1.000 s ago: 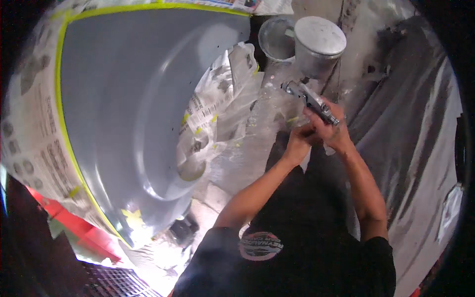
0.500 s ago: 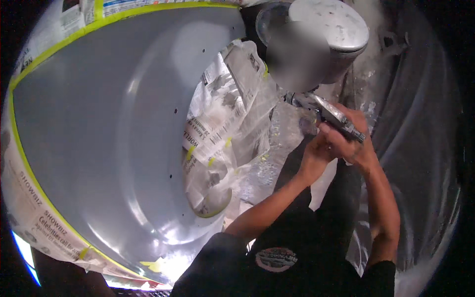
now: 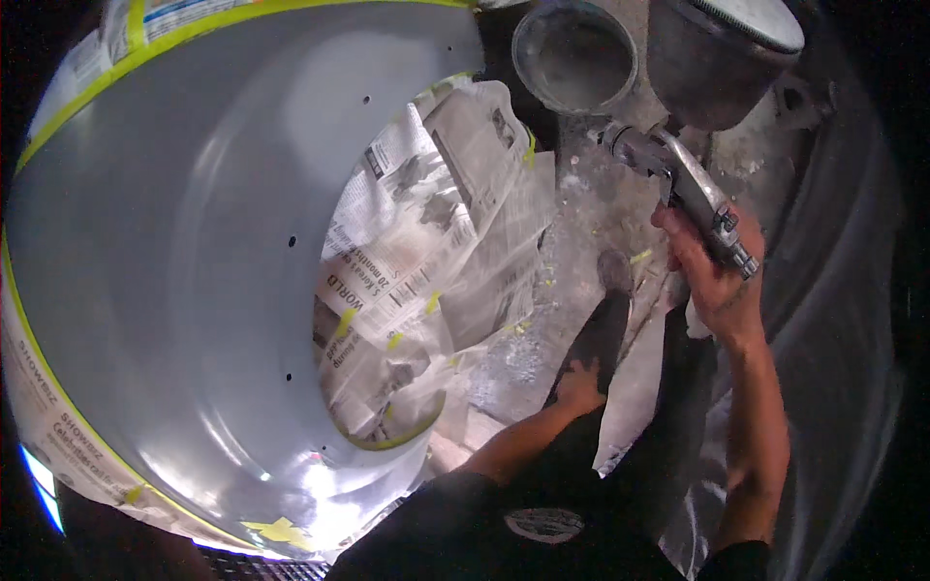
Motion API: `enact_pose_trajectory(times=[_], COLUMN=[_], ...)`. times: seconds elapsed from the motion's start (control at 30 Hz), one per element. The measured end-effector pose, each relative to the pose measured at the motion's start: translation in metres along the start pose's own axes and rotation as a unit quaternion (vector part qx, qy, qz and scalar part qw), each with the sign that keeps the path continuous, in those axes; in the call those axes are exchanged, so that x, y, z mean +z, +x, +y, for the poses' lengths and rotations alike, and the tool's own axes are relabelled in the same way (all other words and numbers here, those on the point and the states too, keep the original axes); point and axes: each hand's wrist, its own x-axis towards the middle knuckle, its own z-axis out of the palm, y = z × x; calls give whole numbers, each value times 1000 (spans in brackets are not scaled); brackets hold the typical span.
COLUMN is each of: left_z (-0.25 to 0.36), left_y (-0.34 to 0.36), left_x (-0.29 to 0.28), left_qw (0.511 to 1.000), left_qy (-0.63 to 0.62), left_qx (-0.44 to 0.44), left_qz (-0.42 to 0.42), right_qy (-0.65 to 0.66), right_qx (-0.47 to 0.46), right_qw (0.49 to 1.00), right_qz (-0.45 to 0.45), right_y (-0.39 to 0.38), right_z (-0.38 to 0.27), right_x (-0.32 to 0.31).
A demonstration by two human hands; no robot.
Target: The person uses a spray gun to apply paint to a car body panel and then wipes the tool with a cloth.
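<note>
My right hand is wrapped round the handle of a metal spray gun, its nozzle pointing up and to the left. A dark paint cup with a pale lid sits over the gun. Lower and to the left, my left hand rests on my dark trouser leg, holding nothing, with its fingers apart. On the left stands a large curved grey panel, smooth and shiny, with several small dark holes. The gun is apart from it.
Yellow-green tape edges the panel, with newspaper masking beyond it. More newspaper covers the round opening. A round dark container stands behind the nozzle. Dark sheeting hangs at the right. The floor is stained.
My left hand has left the spray gun and moved down and left onto my leg. The gun, in my right hand, now appears farther right. The panel has shifted left in view.
</note>
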Motion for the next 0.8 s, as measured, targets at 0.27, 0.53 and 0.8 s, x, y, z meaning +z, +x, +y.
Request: enact_pose_trajectory(times=[0.27,0.53,0.8], left_z=[15,19,15], left_y=[8,6,13], left_x=[9,5,12], left_qw=[999,999,999], left_qy=[12,25,34], left_qx=[-32,-28,-24], left_qz=[-4,7,17], right_qy=[54,117,108], right_qx=[-119,-213,-65], right_qw=[989,962,985], right_qz=[-71,-125,-116], right_y=[-11,-14,-7], right_z=[15,0,-4], right_x=[-15,-34,-31])
